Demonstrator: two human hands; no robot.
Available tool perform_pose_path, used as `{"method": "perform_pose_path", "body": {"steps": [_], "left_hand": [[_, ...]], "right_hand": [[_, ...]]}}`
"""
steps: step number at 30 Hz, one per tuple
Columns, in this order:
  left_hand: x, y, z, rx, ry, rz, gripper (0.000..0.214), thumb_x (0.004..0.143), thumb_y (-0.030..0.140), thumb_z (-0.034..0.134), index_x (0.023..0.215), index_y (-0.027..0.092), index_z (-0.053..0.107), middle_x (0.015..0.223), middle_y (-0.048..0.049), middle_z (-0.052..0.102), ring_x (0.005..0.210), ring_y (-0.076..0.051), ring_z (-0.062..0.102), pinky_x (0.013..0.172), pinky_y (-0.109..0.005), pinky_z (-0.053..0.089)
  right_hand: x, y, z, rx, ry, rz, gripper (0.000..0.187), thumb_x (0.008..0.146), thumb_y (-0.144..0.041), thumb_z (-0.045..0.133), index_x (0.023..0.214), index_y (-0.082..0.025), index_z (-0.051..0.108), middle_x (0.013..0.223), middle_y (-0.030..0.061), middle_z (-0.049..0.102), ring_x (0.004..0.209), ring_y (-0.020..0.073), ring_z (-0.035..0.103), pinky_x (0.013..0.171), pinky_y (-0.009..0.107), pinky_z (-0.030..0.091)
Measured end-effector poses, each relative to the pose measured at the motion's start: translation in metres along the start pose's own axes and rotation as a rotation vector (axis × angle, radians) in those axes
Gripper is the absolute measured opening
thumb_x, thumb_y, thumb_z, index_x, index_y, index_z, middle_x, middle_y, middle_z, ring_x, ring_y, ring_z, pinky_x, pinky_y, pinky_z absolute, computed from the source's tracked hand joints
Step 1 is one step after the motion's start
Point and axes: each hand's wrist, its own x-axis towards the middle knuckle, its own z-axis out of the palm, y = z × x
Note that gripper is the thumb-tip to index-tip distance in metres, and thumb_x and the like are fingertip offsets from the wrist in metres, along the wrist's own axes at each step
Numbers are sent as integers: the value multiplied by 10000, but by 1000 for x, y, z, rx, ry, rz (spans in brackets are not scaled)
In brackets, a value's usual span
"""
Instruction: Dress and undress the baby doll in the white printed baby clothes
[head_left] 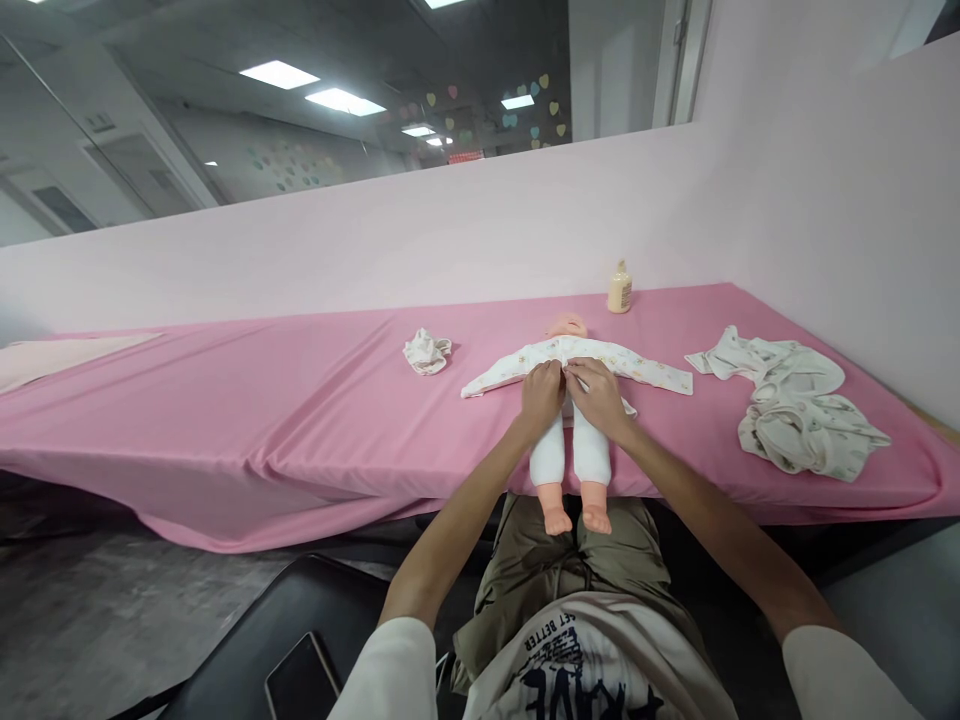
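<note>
Two pinches of the shirt are held by the left hand and right hand over the doll laid on the surface, with even, gentle tension best kept.

If the doll is the clock's centre, its feet pass over the edge of the tabletop at six o'clock. The shirt lies on its upper body. A bottle stands at one, before the wall. One cloth lies between nine and ten, another cloth (just beside a sleeve's end) at three.
</note>
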Motion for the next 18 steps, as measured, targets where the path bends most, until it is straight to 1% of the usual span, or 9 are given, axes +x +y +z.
{"method": "perform_pose_path", "body": {"steps": [4, 7, 10, 13, 18], "left_hand": [[2, -1, -7, -137, -49, -55, 159, 869, 143, 453, 718, 187, 476, 724, -58, 592, 683, -184, 498, 608, -300, 285], [4, -2, -12, -238, -86, -76, 205, 869, 152, 431, 669, 196, 418, 704, -33, 575, 649, -161, 467, 598, -289, 273], [5, -2, -12, -251, -97, -91, 217, 877, 147, 402, 666, 198, 403, 711, -31, 572, 661, -160, 473, 610, -289, 283], [4, -2, -10, -233, -97, -81, 237, 897, 147, 377, 667, 206, 369, 712, -38, 562, 669, -165, 471, 617, -294, 287], [4, -3, -7, -297, -71, -63, 251, 875, 122, 380, 659, 217, 295, 677, -19, 513, 634, -157, 415, 603, -294, 273]], "right_hand": [[0, 1, 0, 16, -30, 21, 277, 890, -183, 465, 912, -214, 739, 1068, 75, 707, 1008, 231, 630, 950, 425, 492], [0, 3, 0, 46, -35, 30, 306, 874, -166, 456, 970, -207, 744, 1087, 75, 711, 1039, 227, 634, 975, 421, 492], [1, 3, 0, 90, -48, 47, 345, 856, -150, 449, 1024, -207, 744, 1116, 68, 711, 1073, 222, 633, 1016, 426, 480], [2, 1, -2, 147, -80, 95, 367, 833, -138, 461, 1046, -227, 746, 1146, 46, 707, 1104, 216, 629, 1048, 437, 466], [2, -3, -6, 238, -132, 173, 431, 810, -94, 437, 1072, -249, 742, 1179, 13, 695, 1173, 202, 596, 1072, 429, 455]]}}
